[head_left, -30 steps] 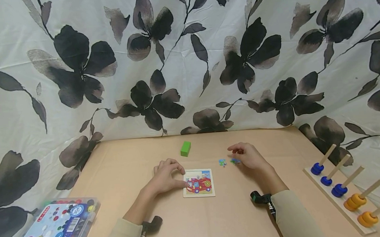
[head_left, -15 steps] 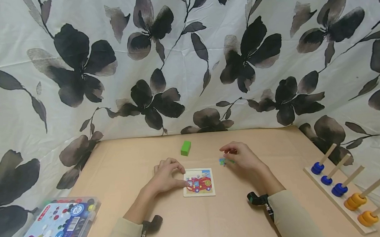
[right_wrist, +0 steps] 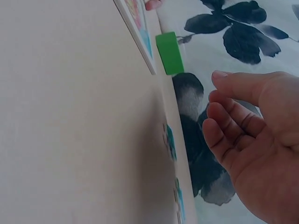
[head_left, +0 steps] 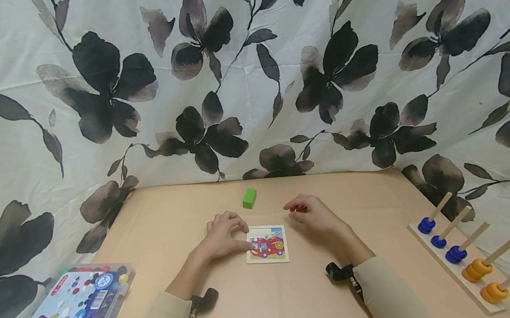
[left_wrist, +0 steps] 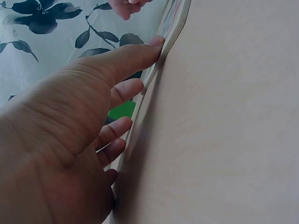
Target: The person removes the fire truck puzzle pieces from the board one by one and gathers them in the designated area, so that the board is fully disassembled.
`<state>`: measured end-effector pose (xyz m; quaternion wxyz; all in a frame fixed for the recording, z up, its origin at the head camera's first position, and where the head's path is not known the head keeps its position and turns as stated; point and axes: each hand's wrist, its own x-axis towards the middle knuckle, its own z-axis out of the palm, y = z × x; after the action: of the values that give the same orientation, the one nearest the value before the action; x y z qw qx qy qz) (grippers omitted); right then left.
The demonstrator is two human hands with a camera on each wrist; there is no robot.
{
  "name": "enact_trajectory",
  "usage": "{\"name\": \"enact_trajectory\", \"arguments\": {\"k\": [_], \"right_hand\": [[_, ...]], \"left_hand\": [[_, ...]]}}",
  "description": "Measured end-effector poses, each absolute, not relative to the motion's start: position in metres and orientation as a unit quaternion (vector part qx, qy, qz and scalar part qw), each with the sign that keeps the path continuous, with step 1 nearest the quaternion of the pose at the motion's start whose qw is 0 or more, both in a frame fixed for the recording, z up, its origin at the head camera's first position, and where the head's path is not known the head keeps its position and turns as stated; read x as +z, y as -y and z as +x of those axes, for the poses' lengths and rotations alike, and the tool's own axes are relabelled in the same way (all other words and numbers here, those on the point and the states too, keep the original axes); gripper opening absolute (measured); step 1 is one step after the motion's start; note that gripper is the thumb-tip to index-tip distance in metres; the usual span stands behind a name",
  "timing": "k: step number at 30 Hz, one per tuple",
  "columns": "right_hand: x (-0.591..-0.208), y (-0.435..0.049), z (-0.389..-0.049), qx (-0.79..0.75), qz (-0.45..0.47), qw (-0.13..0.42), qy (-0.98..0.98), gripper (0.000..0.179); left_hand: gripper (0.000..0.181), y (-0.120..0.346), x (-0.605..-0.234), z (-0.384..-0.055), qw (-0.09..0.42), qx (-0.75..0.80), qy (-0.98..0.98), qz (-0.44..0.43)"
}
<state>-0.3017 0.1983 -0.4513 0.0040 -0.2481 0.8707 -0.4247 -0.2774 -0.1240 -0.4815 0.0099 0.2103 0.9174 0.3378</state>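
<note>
The puzzle (head_left: 266, 244), a red vehicle in a pale frame, lies flat on the bench (head_left: 266, 298), just below the centre of the head view. The left hand (head_left: 226, 237) holds it at its left side, thumb on the edge and index finger at the upper left corner. To the right of the puzzle, the right hand (head_left: 318, 214) hovers with its fingers loosely curled and nothing in them. Below it, the right wrist view shows two pieces (right_wrist: 171, 142) on the bench, apart from each other. A green block (head_left: 249, 198) stands above the puzzle in the head view. A box (head_left: 69, 313) fills the lower left, and at lower right a rack (head_left: 456, 270) carries blue and orange rings (head_left: 476, 271) on pegs. Behind hangs a flowered cloth (head_left: 249, 89).
</note>
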Motion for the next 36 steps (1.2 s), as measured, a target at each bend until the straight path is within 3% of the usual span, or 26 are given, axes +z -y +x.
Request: {"name": "enact_trajectory", "arguments": {"k": [36], "right_hand": [[-0.461,-0.167,-0.29,-0.412,-0.31,0.063,-0.855,0.02]], "left_hand": [[0.037,0.123,-0.481,-0.278,0.013,0.339,-0.917,0.208]]}}
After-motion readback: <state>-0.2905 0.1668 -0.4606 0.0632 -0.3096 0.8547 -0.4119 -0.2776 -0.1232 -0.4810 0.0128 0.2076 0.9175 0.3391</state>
